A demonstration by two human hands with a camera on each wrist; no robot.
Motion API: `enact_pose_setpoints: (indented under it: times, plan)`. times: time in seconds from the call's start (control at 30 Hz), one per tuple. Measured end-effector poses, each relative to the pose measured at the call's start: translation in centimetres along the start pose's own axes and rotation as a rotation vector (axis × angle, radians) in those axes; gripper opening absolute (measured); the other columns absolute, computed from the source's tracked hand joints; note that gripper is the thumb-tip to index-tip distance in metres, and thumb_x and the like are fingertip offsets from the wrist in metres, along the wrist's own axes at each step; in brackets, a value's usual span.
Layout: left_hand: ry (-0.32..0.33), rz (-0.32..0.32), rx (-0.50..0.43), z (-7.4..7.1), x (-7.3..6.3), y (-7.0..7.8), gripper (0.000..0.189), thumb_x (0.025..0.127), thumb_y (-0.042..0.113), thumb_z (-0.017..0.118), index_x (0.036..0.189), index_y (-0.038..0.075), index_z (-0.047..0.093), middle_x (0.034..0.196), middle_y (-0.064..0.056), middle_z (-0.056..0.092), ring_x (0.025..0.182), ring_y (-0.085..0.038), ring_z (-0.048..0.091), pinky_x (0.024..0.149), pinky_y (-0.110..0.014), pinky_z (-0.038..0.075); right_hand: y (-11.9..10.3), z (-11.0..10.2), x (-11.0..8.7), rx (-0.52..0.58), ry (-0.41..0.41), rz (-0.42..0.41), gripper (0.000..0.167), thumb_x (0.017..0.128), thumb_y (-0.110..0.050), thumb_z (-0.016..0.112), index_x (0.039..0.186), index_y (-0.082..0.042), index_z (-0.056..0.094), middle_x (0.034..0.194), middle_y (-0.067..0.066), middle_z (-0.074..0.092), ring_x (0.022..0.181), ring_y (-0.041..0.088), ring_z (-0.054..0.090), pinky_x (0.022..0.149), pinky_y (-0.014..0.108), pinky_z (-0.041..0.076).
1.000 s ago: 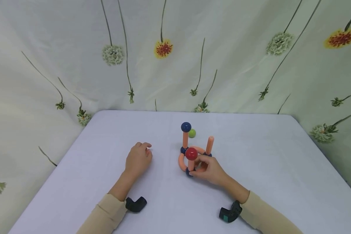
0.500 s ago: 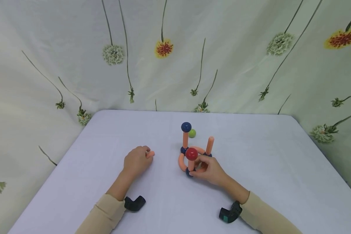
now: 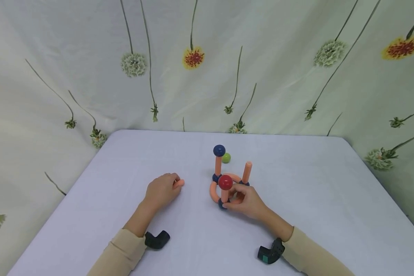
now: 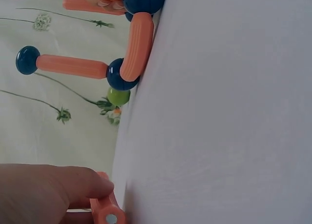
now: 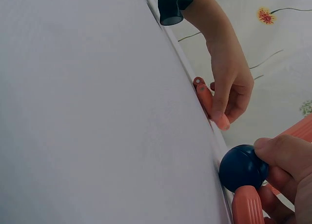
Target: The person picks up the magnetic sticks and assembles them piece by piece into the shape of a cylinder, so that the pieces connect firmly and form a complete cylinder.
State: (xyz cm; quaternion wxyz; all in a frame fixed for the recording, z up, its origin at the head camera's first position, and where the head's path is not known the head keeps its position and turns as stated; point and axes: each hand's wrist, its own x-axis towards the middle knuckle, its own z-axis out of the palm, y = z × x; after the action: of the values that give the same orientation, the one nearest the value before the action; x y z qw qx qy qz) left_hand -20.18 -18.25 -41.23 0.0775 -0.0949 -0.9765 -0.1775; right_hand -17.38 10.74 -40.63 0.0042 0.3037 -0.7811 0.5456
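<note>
Both hands are working: left hand [image 3: 162,189] is pinching a short orange piece [image 3: 179,183] well apart from the ring frame [image 3: 213,191], at its 9 o'clock; right hand [image 3: 246,199] is gripping the near blue ball [image 5: 241,168] between thumb and fingers, at the frame's 7 o'clock.

Risks, as I am judging them:
- Twist in my right grip: could be working that joint loose and toppling the red ball [image 3: 225,182] with its rod [image 3: 224,196].
- Bare rod [image 3: 247,172] is standing at 2 o'clock, just beyond my right knuckles; a brush could be knocking it off.
- Pale disc [image 4: 111,219] on the held piece's end is suggesting a magnet; straying close, it could be snatching a wrong joint.
- Green ball [image 3: 226,157], toward 12 o'clock, is looking loose; a jolt could be sending it rolling.

Count: I am seeing one red ball, one green, four blue (three in the base, one topping the 10 o'clock rod), three upright rods, two curved rods clearly. My right hand may be hiding more; whether my left is holding one piece or two, I am not managing to tell.
</note>
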Motion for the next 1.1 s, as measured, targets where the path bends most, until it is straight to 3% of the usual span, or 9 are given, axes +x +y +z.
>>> enact_pose_setpoints:
  times: [0.17, 0.37, 0.53, 0.73, 1.1]
  plan:
    - [-0.012, -0.032, -0.073, -0.5, 0.1, 0.2, 0.022, 0.094, 0.024, 0.064, 0.102, 0.003, 0.065, 0.061, 0.001, 0.049, 0.056, -0.017, 0.047, 0.052, -0.031, 0.038, 0.1, 0.0, -0.1, 0.004, 0.003, -0.006, 0.024, 0.074, 0.009, 0.078, 0.093, 0.005, 0.065, 0.084, 0.019, 0.064, 0.079, 0.042, 0.055, 0.066, 0.035, 0.049]
    - [-0.063, -0.094, -0.171, -0.9, 0.1, 1.0, 0.028, 0.095, 0.03, 0.063, 0.107, 0.005, 0.063, 0.08, -0.002, 0.065, 0.065, -0.014, 0.058, 0.061, -0.033, 0.046, 0.4, 0.1, -0.1, 0.013, 0.001, -0.021, 0.023, 0.074, 0.008, 0.078, 0.093, 0.005, 0.065, 0.084, 0.018, 0.064, 0.08, 0.041, 0.055, 0.066, 0.035, 0.048]
    - [-0.089, -0.161, -0.307, -1.2, 0.3, 1.8, 0.031, 0.093, 0.033, 0.066, 0.111, 0.007, 0.062, 0.088, -0.001, 0.067, 0.074, -0.016, 0.061, 0.066, -0.034, 0.048, 0.4, 0.1, 0.0, 0.013, -0.002, -0.02, 0.023, 0.074, 0.008, 0.078, 0.093, 0.004, 0.065, 0.084, 0.02, 0.063, 0.079, 0.041, 0.054, 0.065, 0.034, 0.048]
    - [-0.076, -0.159, -0.407, -2.3, 0.7, 3.3, 0.035, 0.091, 0.034, 0.068, 0.113, 0.008, 0.062, 0.091, 0.001, 0.066, 0.085, -0.017, 0.063, 0.069, -0.034, 0.049, 0.6, -0.1, 0.1, 0.002, 0.001, -0.023, 0.023, 0.074, 0.008, 0.078, 0.092, 0.004, 0.065, 0.084, 0.019, 0.063, 0.078, 0.041, 0.055, 0.065, 0.034, 0.048]
    - [-0.069, -0.137, -0.491, -3.8, 2.4, 6.6, 0.035, 0.089, 0.034, 0.071, 0.113, 0.009, 0.065, 0.094, -0.003, 0.067, 0.078, -0.019, 0.06, 0.065, -0.031, 0.049, 0.7, -0.1, 0.0, 0.008, 0.002, 0.001, 0.023, 0.075, 0.008, 0.078, 0.094, 0.004, 0.065, 0.084, 0.02, 0.062, 0.079, 0.041, 0.054, 0.065, 0.032, 0.048]
